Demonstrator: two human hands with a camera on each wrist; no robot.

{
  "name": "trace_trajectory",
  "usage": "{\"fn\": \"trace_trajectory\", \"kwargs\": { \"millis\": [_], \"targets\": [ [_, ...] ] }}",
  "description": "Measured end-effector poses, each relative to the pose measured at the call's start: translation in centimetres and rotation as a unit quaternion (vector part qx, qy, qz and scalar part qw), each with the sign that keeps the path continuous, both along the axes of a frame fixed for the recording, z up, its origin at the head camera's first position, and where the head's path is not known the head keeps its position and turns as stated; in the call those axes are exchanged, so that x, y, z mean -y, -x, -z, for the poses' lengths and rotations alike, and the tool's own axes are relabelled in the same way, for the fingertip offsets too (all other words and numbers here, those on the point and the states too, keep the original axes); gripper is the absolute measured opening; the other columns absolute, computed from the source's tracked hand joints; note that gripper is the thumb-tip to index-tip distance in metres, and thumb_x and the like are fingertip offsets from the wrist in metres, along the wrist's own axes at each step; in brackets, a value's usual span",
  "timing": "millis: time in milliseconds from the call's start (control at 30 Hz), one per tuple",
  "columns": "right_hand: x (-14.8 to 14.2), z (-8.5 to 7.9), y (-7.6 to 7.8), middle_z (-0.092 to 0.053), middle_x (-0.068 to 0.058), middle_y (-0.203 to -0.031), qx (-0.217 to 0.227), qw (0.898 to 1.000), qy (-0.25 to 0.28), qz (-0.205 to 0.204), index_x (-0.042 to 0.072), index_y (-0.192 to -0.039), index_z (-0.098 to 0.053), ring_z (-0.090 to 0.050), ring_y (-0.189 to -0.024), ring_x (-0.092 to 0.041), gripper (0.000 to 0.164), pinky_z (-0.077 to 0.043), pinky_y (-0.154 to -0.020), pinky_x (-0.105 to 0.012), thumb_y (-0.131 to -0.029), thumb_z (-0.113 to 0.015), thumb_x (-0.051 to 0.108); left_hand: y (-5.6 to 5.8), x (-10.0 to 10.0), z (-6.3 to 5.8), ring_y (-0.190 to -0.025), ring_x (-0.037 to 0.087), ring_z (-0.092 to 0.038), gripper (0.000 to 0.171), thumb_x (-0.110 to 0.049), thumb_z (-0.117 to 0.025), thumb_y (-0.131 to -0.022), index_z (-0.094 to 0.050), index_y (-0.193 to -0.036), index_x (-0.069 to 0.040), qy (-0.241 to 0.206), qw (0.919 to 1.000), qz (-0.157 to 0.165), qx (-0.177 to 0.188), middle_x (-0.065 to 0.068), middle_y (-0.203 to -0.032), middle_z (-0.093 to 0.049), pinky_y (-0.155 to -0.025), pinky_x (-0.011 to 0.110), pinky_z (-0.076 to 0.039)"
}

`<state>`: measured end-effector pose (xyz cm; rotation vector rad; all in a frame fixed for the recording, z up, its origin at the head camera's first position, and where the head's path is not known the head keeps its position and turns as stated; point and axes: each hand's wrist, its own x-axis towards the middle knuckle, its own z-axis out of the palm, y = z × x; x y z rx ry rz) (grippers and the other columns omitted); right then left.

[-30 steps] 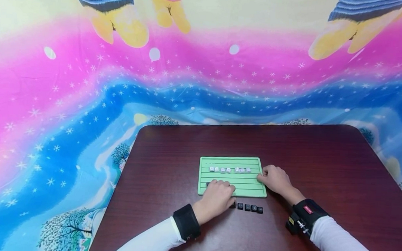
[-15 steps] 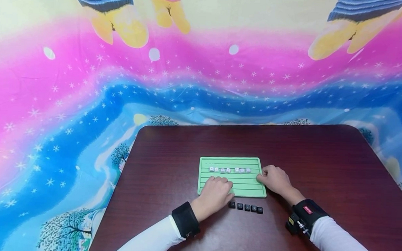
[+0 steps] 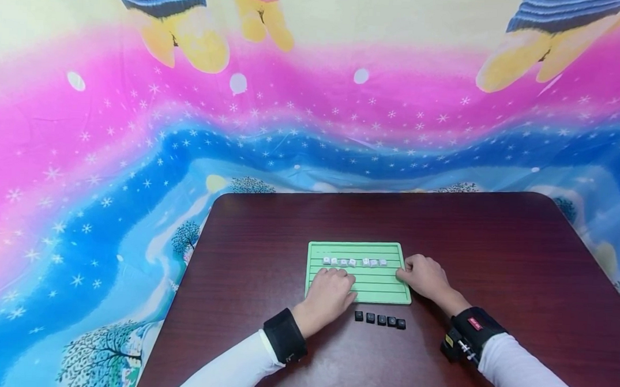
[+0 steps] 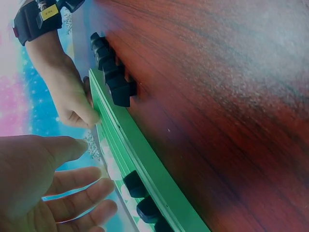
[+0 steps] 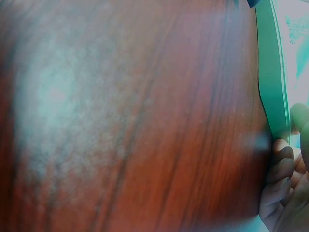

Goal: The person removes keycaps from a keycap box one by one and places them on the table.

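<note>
A light-green ridged board lies on the table, with several white keycaps in a row across it. My left hand is over the board's left part, hiding that area in the head view. In the left wrist view its fingers are loosely extended and hold nothing, beside several black keycaps on the board. At the board's right edge my right hand pinches the rim, thumb on top and other fingers curled at the side.
Several more black keycaps stand in a row on the dark wooden table, just in front of the board's near edge. A colourful printed cloth hangs behind the table.
My left hand has shifted a little away from me and to the left, uncovering the leftmost black keycap of the table row. The right hand and board stay put.
</note>
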<state>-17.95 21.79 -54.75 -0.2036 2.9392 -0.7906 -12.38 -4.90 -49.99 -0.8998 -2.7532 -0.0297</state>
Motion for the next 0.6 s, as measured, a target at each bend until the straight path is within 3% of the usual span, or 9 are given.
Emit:
{"fn": "trace_trajectory", "kwargs": {
  "millis": [600],
  "targets": [
    [-0.02,0.09,0.04,-0.025,0.008,-0.054,0.0,1.0,0.002,0.0,0.019,-0.057,-0.034,-0.021,-0.049,-0.011,0.042,-0.015,-0.049,-0.025,-0.086,-0.064,0.024,1.05,0.59,0.51,-0.07,0.014,-0.063,0.016,-0.033,-0.072,-0.089,-0.069,-0.082,-0.02,-0.016,0.9994,-0.03,-0.001,-0.005,-0.077,-0.068,-0.06,0.028,-0.045]
  ]
}}
